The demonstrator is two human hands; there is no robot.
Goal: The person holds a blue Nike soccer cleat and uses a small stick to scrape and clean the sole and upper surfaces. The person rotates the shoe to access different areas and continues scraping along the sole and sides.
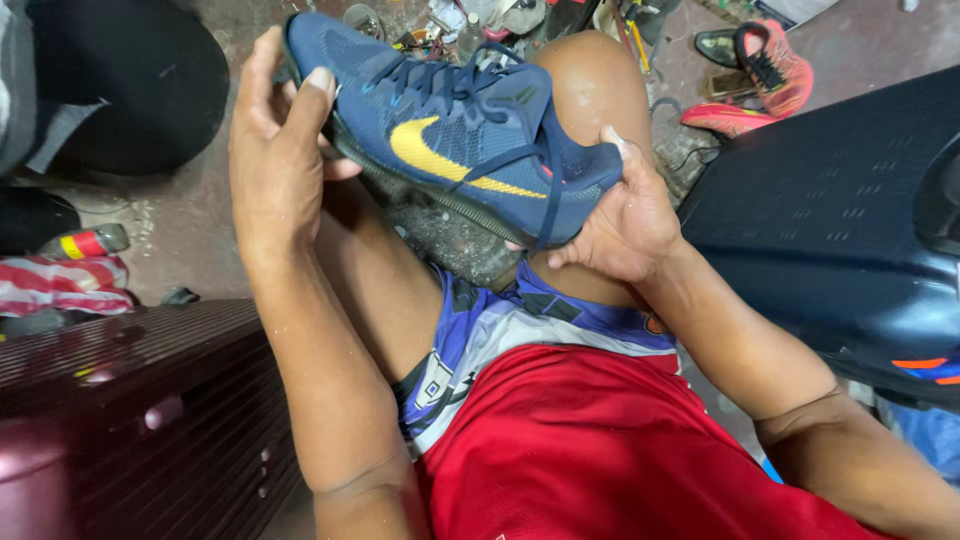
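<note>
A large dark blue moulded plastic panel (840, 220) fills the space right of the shoe. A dark red ribbed plastic cabinet (140, 420) sits below and left of the shoe. The navy blue mesh sports shoe with a yellow curved mark and blue laces (460, 135) is held on its side above the person's raised knee (595, 80). The left hand (275, 150) is closed around the toe end of the shoe, thumb over the upper. The right hand (625, 215) grips the heel end of the shoe from beneath. A pink and red running shoe (765, 75) lies on the floor beyond the shoe, to its right.
</note>
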